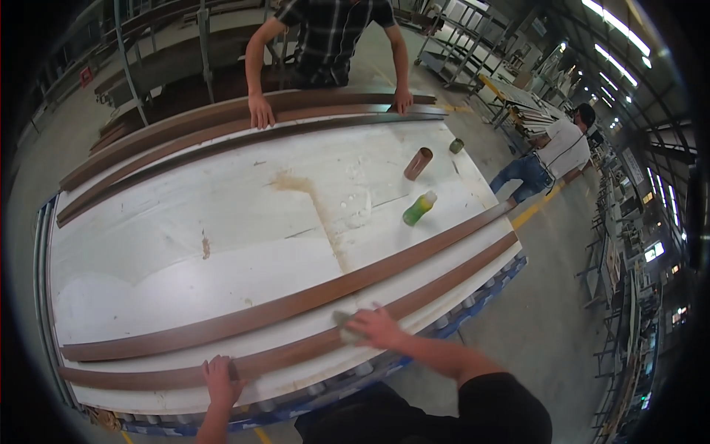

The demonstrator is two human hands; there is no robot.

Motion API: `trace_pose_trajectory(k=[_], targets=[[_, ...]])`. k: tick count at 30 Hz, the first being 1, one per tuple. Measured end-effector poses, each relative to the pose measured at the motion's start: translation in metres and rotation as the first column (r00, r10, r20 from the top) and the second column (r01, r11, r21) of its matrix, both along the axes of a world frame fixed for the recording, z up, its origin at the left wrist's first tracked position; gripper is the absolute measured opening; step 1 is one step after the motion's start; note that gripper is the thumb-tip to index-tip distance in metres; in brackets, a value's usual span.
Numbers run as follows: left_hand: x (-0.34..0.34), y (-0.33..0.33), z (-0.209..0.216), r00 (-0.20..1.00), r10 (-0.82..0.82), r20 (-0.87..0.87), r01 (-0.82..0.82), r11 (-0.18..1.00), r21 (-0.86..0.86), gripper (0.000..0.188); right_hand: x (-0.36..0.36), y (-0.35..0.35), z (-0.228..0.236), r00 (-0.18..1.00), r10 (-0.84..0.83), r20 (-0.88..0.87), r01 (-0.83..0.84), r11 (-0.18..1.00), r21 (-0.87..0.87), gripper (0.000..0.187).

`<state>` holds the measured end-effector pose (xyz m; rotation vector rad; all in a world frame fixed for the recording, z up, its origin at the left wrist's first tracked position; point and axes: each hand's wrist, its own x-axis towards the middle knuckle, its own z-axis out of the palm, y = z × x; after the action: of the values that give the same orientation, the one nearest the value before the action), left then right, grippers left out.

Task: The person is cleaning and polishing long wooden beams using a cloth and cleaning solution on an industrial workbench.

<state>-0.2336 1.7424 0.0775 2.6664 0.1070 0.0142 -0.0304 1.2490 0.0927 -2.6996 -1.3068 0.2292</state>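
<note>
On the near side of a white table, my left hand (221,380) is closed over a long brown profile strip (296,352), its fingers across the strip's top. Farther right along the same strip, my right hand (377,328) grips a pale grey-green pad or cloth (345,328) against it; motion smears this hand a little. A second brown strip (296,312) lies just beyond, roughly parallel to the first.
The white tabletop (170,259) bears brown dusty stains. A green bottle (419,209), a brown cylinder (418,163) and a small dark green jar (456,146) stand at right. Across the table, a person's hands (261,111) touch more brown strips (185,133). Another person (555,152) stands beyond, near racks.
</note>
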Motion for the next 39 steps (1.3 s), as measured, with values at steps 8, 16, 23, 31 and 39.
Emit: trace_pose_trajectory(k=[8,16,23,31,39], targets=[[-0.004,0.014,-0.018,0.998,0.007,-0.059,-0.006,1.0,0.016,0.081,-0.022,0.038,-0.019,0.993,-0.114,-0.011,0.114,0.97,0.213,0.079],[0.024,-0.003,0.01,0.976,0.049,-0.211,-0.015,0.987,0.161,0.08,0.056,-0.186,0.025,0.758,-0.645,0.096,0.619,0.758,0.206,0.064],[0.019,-0.002,0.014,0.899,0.127,-0.42,-0.041,0.977,0.208,0.086,0.09,-0.263,-0.02,0.397,-0.907,0.14,0.89,0.417,0.184,0.06],[0.032,-0.009,0.012,0.901,0.102,-0.422,0.015,0.964,0.265,0.081,-0.005,-0.038,-0.031,0.826,-0.563,0.018,0.532,0.789,0.307,0.068],[0.02,-0.01,0.012,0.879,0.14,-0.455,-0.022,0.967,0.255,0.075,-0.025,-0.004,-0.034,0.895,-0.445,0.034,0.412,0.853,0.32,0.047]])
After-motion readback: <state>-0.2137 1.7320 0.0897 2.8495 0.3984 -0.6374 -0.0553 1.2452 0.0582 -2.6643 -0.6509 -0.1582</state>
